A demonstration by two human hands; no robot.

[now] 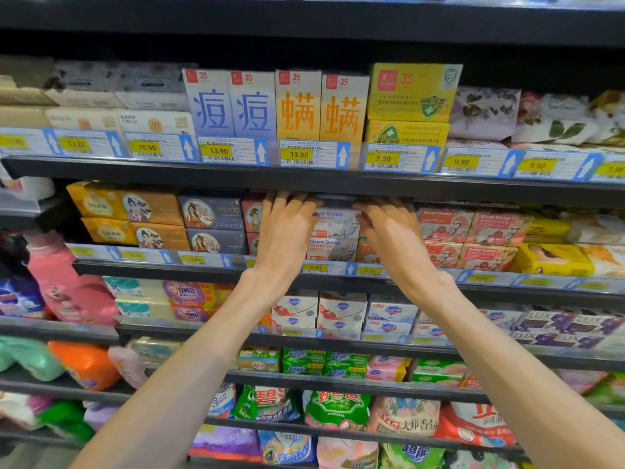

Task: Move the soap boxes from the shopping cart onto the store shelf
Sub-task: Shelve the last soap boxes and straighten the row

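Observation:
Both my hands reach into the second shelf (203, 267) from the top. Between them stands a stack of white Goat Soap boxes (336, 225). My left hand (287, 228) lies against the left side of the stack, its fingers spread and reaching up to the top box under the shelf above. My right hand (389, 231) lies against the stack's right side in the same way. The topmost box is mostly hidden by the shelf edge and my fingertips. The shopping cart is out of view.
Pink Goat Soap boxes (473, 228) stand right of the stack, purple and orange soap boxes (209, 214) to its left. The shelf above (304, 179) carries tall boxes and price tags. Lower shelves hold soaps and detergent bags.

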